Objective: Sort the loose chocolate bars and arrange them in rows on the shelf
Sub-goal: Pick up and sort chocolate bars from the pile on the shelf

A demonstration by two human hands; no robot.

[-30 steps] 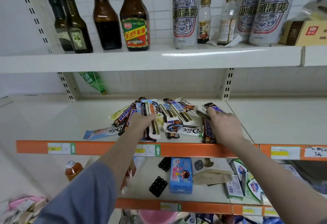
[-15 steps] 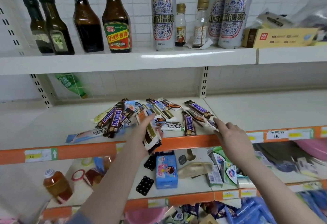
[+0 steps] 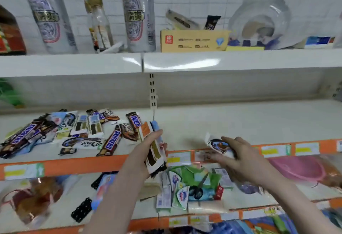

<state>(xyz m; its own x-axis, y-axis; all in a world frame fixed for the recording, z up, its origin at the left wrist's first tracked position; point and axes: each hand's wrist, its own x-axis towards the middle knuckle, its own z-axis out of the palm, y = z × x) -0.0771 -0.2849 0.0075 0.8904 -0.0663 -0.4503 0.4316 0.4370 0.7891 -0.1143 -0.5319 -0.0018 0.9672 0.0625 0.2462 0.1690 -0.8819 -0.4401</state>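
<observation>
A loose heap of chocolate bars [image 3: 77, 132], Snickers and Dove among them, lies on the left half of the white middle shelf [image 3: 231, 121]. My left hand [image 3: 142, 152] grips a stack of white and gold bars [image 3: 154, 150] upright over the shelf's orange front edge. To the right, my right hand [image 3: 238, 158] holds a single white Dove bar [image 3: 219, 145] just above that edge. The right half of the shelf is bare.
Tall cans [image 3: 137, 13], small bottles [image 3: 99, 22] and a yellow carton [image 3: 194, 40] stand on the upper shelf. The lower shelf holds green and blue packets [image 3: 190, 185], a pink basin [image 3: 301, 169] and black items [image 3: 82, 209]. A shelf upright [image 3: 152, 93] splits the back wall.
The view has swung right. My left hand carried the stack rightward past the heap. My right hand picked a Dove bar off the shelf and moved it right.
</observation>
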